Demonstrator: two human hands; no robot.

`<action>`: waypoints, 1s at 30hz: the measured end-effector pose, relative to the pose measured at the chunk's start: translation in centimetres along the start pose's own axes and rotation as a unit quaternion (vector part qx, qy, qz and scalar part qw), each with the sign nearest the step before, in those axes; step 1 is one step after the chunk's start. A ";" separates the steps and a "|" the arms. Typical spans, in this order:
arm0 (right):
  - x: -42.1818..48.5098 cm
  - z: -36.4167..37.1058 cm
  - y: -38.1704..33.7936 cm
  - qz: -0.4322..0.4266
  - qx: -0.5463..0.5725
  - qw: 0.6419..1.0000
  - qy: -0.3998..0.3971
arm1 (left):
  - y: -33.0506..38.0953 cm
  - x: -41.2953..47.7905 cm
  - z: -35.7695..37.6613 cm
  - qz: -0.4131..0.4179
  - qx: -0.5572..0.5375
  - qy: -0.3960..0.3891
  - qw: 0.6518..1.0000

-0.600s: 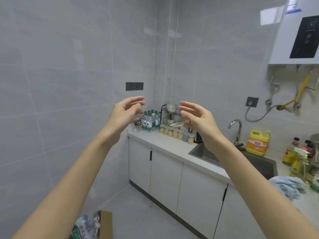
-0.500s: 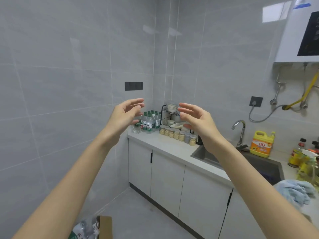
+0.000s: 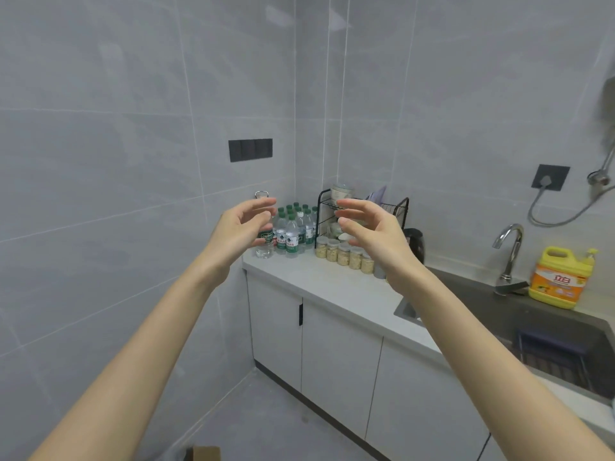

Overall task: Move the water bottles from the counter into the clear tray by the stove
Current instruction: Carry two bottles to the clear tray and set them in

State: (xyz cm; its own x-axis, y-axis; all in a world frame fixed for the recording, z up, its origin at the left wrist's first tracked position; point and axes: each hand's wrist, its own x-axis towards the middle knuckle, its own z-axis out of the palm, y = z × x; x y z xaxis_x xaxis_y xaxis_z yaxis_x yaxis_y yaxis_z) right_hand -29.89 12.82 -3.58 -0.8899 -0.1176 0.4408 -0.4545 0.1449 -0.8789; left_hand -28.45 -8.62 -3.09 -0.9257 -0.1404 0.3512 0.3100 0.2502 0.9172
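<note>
Both hands are raised in the middle of the frame, palms turned toward each other with a gap between them. The left hand (image 3: pixel 239 227) has its fingers loosely curved and spread, and it holds nothing. The right hand (image 3: pixel 369 231) is the same, fingers relaxed and a little bent, with nothing in its grasp. Neither hand touches anything.

The water bottles (image 3: pixel 293 231) stand upright in a tight cluster in the gap between the two hands, at the far corner of the table (image 3: pixel 332 284) where the two tiled walls meet. Most have green caps and green labels, and one has a white cap. The left hand partly covers the bottle at the left edge of the cluster.

Just right of the bottles is a black wire dish rack (image 3: pixel 392 206), partly hidden by the right hand, with a row of small jars (image 3: pixel 342 252) of pale contents in front of it. A dark kettle (image 3: pixel 414 244) stands beside the rack. Further right the sink (image 3: pixel 549 331) is set into the table, with a faucet (image 3: pixel 507 251) behind it and a yellow detergent jug (image 3: pixel 560 277) at the right edge of the frame. White cabinet doors (image 3: pixel 339 354) run below the table. A black switch panel (image 3: pixel 250 149) is on the wall above the bottles.
</note>
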 end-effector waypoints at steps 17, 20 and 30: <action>25.2 1.9 17.2 0.026 0.000 0.998 -0.055 | -12.3 25.0 6.5 -0.031 0.024 0.009 0.999; 29.5 2.7 19.9 0.037 0.002 0.998 -0.058 | -14.1 29.1 6.6 -0.041 0.025 0.018 0.999; 41.6 7.6 28.4 0.051 -0.020 0.996 -0.077 | -22.1 41.4 5.0 -0.064 0.026 0.033 0.997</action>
State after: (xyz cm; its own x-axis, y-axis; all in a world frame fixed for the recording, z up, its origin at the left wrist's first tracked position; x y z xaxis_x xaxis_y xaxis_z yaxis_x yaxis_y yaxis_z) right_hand -79.53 4.53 -11.54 -0.9161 -0.2494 0.3139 -0.3662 0.2019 -0.9084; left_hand -74.72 -15.14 -9.74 -0.9398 -0.2372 0.2460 0.1779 0.2751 0.9448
